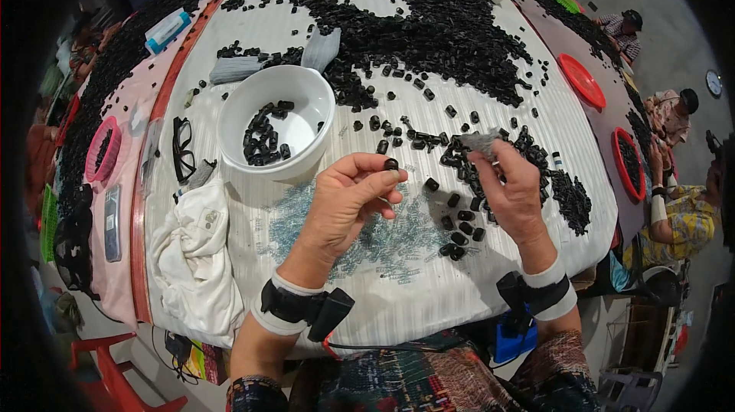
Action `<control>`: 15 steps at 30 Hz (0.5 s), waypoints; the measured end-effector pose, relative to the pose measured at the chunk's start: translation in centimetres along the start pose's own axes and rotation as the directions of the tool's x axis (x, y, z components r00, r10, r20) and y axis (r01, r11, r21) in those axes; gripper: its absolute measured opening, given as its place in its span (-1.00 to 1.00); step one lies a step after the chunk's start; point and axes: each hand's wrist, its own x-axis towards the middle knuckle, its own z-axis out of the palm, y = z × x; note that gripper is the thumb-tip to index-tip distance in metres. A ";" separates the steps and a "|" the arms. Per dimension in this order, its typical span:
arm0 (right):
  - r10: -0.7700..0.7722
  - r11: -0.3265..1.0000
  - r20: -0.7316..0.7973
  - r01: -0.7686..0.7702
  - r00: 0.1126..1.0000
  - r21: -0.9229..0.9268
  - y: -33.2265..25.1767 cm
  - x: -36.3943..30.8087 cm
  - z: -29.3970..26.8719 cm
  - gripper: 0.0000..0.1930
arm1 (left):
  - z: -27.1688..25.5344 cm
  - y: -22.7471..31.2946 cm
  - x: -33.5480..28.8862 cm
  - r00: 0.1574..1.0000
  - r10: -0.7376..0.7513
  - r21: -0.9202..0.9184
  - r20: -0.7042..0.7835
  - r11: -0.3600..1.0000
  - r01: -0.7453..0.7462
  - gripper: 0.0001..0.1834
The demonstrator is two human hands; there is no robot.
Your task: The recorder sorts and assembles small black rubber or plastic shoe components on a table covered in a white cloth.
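Observation:
My left hand pinches a small black plastic barrel piece, like a cord-lock part, between thumb and fingers. To its right, my right hand is closed around a crumpled grey scrap that looks like cloth, above a heap of black barrel pieces. Under and beside my left hand lies a spread of small, shiny, thin springs. Between my hands are several loose black pieces. A white bowl left of centre holds several more black pieces.
A large mound of black pieces covers the far table. At left lie a white cloth, eyeglasses and grey cloth pieces. Red trays stand on the right-hand table, where another person sits.

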 end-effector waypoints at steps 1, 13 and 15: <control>-0.005 0.994 0.057 0.011 0.998 -0.107 0.3 -0.2 0.0 -0.82 | 0.0 0.0 0.0 1.000 0.008 0.012 -0.006 1.000 -0.008 -0.86; -0.113 0.933 0.293 0.203 0.949 -0.298 3.8 -0.2 2.1 -0.86 | 0.2 0.4 -0.1 0.999 0.024 0.051 -0.028 0.998 -0.022 -0.87; -0.125 0.950 0.293 0.199 0.948 -0.239 3.0 -0.5 2.4 -0.86 | 0.2 0.4 -0.1 0.999 0.019 0.053 -0.034 0.998 -0.017 -0.87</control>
